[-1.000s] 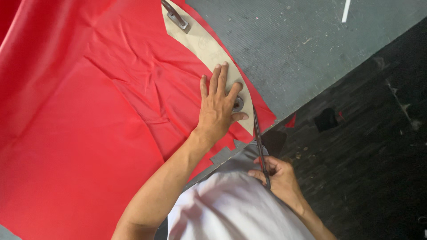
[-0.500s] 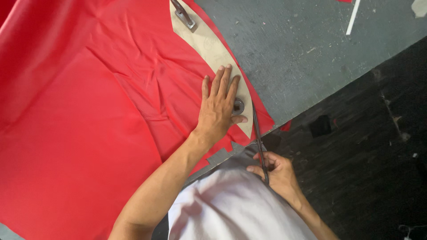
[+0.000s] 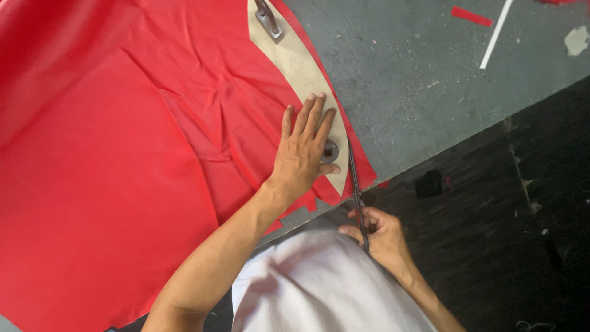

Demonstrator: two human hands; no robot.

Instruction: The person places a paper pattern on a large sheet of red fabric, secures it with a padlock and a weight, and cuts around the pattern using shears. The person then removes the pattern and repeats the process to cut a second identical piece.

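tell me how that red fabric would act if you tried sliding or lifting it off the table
The red fabric would probably be floppy: it lies in soft wrinkles and folds. Its slight sheen hints it slides easily, which may be why the left hand presses flat on the tan pattern piece and metal weights sit there. It looks light.

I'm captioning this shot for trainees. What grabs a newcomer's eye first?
The big red fabric sheet covering the grey table. Then the left hand flat on a curved beige paper pattern, while the right hand works long dark scissors along its edge.
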